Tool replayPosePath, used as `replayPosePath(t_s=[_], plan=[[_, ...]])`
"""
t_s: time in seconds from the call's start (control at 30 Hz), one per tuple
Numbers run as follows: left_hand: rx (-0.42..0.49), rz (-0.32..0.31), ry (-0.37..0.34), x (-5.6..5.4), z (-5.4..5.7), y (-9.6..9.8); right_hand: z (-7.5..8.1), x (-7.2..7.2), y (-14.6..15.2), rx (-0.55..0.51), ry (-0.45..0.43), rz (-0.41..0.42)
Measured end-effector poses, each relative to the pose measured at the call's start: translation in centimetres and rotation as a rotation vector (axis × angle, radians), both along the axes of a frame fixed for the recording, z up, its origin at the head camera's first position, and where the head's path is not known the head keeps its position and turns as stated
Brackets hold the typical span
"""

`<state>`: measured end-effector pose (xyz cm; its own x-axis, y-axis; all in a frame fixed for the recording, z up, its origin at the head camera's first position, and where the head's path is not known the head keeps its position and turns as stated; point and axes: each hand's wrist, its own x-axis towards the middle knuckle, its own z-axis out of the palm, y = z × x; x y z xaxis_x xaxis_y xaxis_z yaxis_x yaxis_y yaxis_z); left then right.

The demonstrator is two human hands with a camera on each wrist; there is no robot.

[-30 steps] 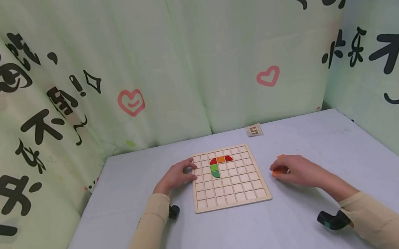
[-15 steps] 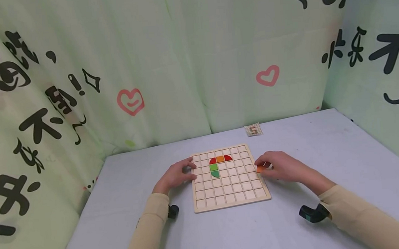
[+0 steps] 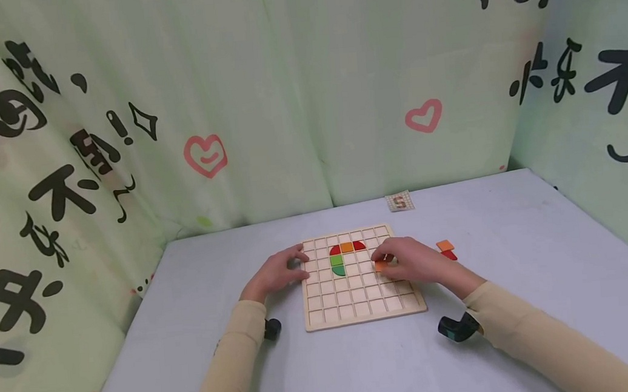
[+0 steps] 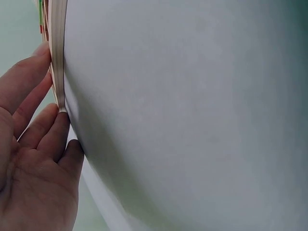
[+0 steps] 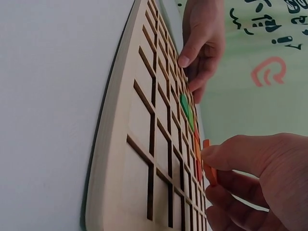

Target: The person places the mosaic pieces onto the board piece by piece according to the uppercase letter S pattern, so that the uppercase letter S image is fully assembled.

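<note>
A wooden grid board [image 3: 322, 318] lies on the table. Set in its cells are a red piece [image 3: 335, 250], an orange square [image 3: 347, 247], another red piece [image 3: 359, 245], a light green square [image 3: 336, 260] and a dark green piece [image 3: 339, 271]. My left hand [image 3: 274, 275] rests its fingertips and thumb against the board's left edge, also seen in the left wrist view. Over the right part of the board, my right hand [image 3: 417, 261] pinches an orange tile [image 5: 210, 166] between thumb and fingers.
An orange tile [image 3: 445, 245] and a red tile [image 3: 449, 254] lie on the table to the board's right. Behind the board is a small patterned card [image 3: 399, 201]. A printed curtain [image 3: 297, 112] hangs along the back and sides of the white table [image 3: 359, 369].
My right hand has moved left from the table onto the board with an orange tile, uncovering the loose orange and red tiles. The left hand stays at the board's edge.
</note>
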<state>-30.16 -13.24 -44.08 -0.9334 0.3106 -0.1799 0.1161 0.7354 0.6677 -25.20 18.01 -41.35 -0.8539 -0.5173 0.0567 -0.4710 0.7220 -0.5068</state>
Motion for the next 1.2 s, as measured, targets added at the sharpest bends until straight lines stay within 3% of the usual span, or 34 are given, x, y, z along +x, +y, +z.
replayPosePath(t_s=[0.73,1.2], plan=[[0.001,-0.008,0.006,-0.4,-0.1,0.0,-0.5,-2.1,-3.9,0.052,0.048,0.109],[0.009,-0.009,-0.001,-0.2,-0.1,0.0,-0.9,-2.4,-4.5,0.066,-0.004,0.071]])
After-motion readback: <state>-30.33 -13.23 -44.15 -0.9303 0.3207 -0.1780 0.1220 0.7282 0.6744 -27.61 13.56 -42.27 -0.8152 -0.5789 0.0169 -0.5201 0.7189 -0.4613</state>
